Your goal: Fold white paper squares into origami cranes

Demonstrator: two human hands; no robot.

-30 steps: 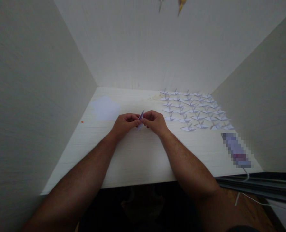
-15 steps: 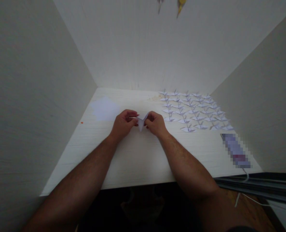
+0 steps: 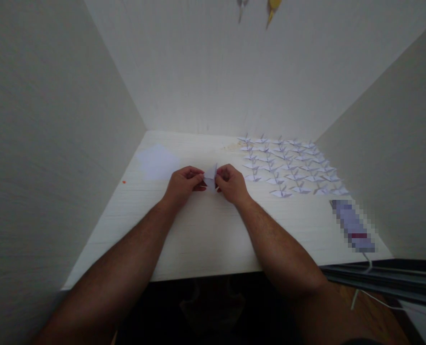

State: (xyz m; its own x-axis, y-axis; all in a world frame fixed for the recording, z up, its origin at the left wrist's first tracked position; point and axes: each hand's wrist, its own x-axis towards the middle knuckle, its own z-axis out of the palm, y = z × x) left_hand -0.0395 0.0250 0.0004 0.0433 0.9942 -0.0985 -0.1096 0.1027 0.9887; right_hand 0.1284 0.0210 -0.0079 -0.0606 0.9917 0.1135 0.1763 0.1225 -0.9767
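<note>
A small piece of folded white paper [image 3: 210,177] is held between my two hands above the middle of the table. My left hand [image 3: 184,184] pinches its left side between thumb and fingers. On the other side, my right hand [image 3: 231,183] grips the right edge, where a narrow fold stands up. Parts of the paper are hidden behind my fingertips. To the right of my right hand, several folded white paper cranes [image 3: 282,193] sit in rows. White paper sheets [image 3: 157,162] lie flat to the left of my left hand.
The white table [image 3: 205,244] has walls on its left, back and right. A blurred-out flat device [image 3: 352,225] with a white cable [image 3: 368,262] lies near the right edge. A small orange spot [image 3: 124,182] is at the left. Two pointed objects, one yellow [image 3: 272,12], show on the back wall.
The folded paper has turned between my hands: its downward point and raised right flap have given way to a broader face with a near-upright right fold. Both hands still hold it.
</note>
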